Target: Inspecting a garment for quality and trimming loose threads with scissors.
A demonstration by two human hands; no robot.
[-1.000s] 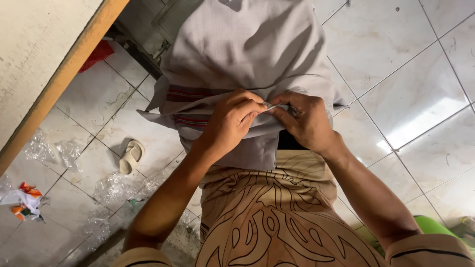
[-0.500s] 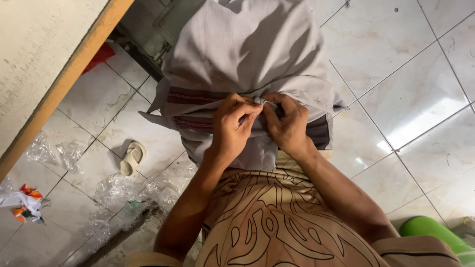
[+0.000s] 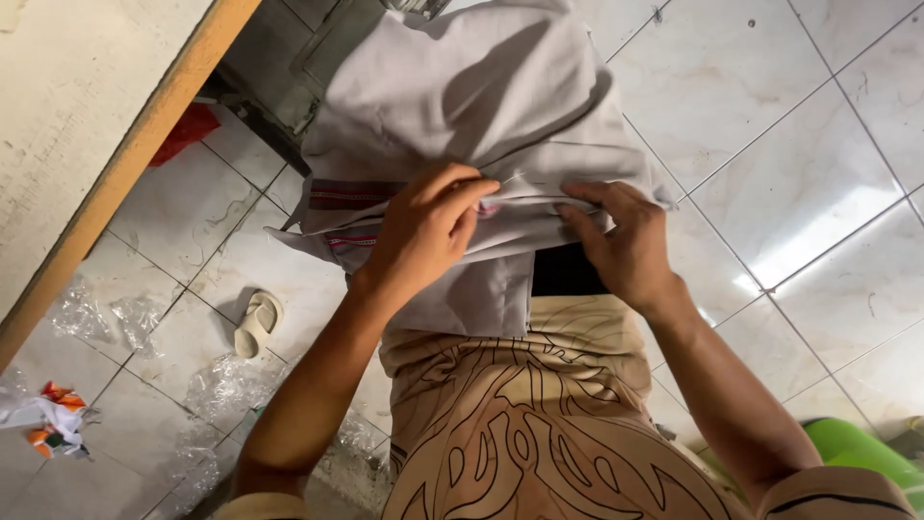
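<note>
Views: one only, the head camera; no second view shares the scene.
Position: worn on the person's head, above their own lap and forearms.
Direction: faces steeply down, past the patterned shirt (image 3: 539, 424) to the tiled floor (image 3: 818, 144).
Nearness: close; the left hand (image 3: 428, 226) and right hand (image 3: 626, 241) sit near the middle of the frame, on the grey garment (image 3: 481, 87).
Frame edges: a tabletop (image 3: 67, 106) with a wooden edge cuts the upper left corner; the arms enter from the bottom.
Floor in view: a pale sandal (image 3: 258, 323) lower left, a green object (image 3: 857, 453) at the lower right corner.
</note>
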